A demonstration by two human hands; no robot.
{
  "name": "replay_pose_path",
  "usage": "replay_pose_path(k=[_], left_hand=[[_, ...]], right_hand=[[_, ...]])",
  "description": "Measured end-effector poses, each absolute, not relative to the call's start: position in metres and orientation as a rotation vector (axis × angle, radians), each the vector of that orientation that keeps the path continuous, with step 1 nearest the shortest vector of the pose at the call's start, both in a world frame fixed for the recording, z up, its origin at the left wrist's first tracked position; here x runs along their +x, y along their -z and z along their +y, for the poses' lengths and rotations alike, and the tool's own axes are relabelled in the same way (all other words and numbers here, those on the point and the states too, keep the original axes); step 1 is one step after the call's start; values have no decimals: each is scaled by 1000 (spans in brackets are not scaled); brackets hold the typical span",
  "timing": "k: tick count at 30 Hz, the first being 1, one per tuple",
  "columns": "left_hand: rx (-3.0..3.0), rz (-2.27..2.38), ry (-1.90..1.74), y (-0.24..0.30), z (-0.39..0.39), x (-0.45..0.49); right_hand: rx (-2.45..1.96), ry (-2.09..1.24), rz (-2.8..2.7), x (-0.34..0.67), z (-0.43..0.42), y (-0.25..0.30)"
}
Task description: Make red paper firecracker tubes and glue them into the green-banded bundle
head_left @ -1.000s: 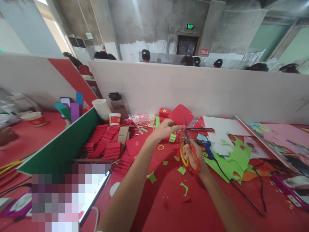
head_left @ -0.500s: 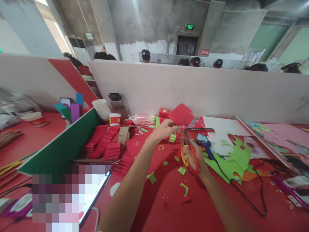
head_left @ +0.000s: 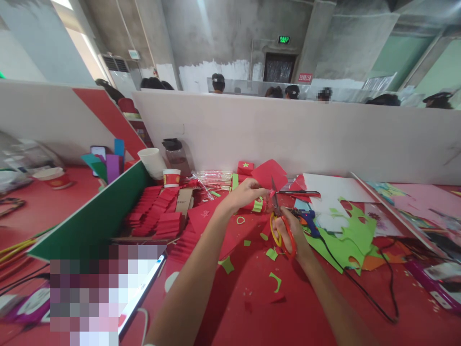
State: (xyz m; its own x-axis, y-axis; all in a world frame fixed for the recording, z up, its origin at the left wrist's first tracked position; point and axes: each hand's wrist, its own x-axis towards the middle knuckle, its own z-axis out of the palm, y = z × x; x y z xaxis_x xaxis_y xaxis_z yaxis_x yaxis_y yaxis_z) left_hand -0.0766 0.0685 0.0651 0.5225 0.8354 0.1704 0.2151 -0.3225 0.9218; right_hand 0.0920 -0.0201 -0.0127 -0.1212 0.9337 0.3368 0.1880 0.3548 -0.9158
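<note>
A piece of red paper (head_left: 269,173) is pinched in my left hand (head_left: 252,192), its free part standing up above the fingers. My right hand (head_left: 288,228) grips scissors (head_left: 276,204) with one yellow and one red handle loop. The blades point upward at the red paper, close beside my left fingertips. Whether they are parted is too small to tell. Under my hands lie a rubber band (head_left: 240,220) and several green paper scraps (head_left: 226,264). Just right of my right hand rests a blue glue gun (head_left: 308,221).
Folded red paper stacks (head_left: 167,226), a paper cup (head_left: 172,178) and a dark-lidded bottle (head_left: 176,156) stand on the left. Cut green paper (head_left: 356,230) and white sheets (head_left: 334,187) lie on the right, with a black cord (head_left: 363,290). A green divider (head_left: 90,216) borders the left side.
The red paper and the scissors have shifted slightly, the paper sinking a little and the blades leaning left. Another person's hand at the far left has gone from view.
</note>
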Motion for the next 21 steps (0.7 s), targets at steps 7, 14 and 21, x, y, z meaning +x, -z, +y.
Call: replay_pose_path(k=[7, 14, 21], left_hand=[[1778, 901, -864, -63, 68, -76], [1786, 895, -841, -63, 70, -76], [1823, 859, -829, -56, 75, -78]], right_hand=[[-1069, -918, -1560, 94, -19, 13], [-1082, -885, -1559, 95, -15, 21], [-1105, -848, -1538, 97, -12, 25]])
